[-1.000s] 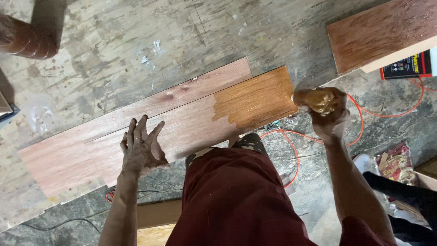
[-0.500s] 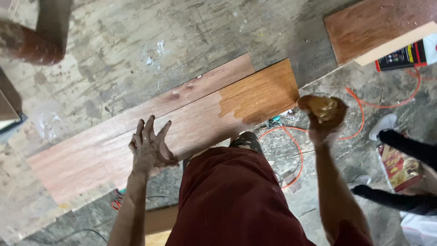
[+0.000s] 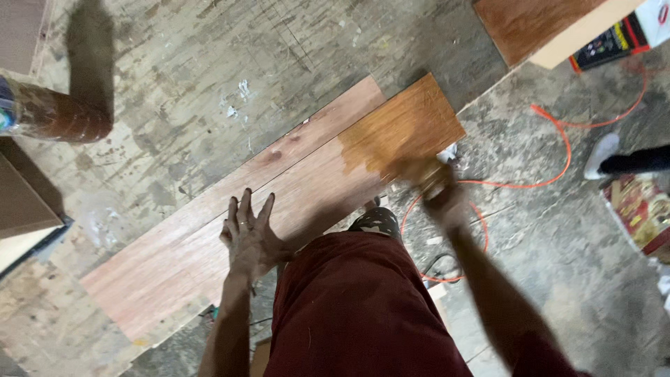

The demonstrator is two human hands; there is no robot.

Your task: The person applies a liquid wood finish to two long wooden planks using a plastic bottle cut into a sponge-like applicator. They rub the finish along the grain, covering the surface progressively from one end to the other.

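Note:
A long wooden board point(image 3: 209, 230) lies slantwise on a scuffed worktop point(image 3: 174, 77). Its right end point(image 3: 412, 122) is darker and glossy with wet stain; the rest is pale reddish. My left hand point(image 3: 250, 234) rests flat on the board's near edge, fingers spread, holding nothing. My right hand point(image 3: 436, 185) is blurred with motion at the near edge of the stained end, closed around a brown stain-soaked rag point(image 3: 419, 169).
A brown stained can point(image 3: 59, 112) stands at the far left of the worktop. Another stained board point(image 3: 537, 24) lies at the top right. An orange cord point(image 3: 558, 139) loops over the floor. Another person's shoe point(image 3: 601, 155) shows at the right.
My right hand with the rag has swung left, from beyond the board's right end onto the stained end. The view has shifted; my left hand stays flat on the board.

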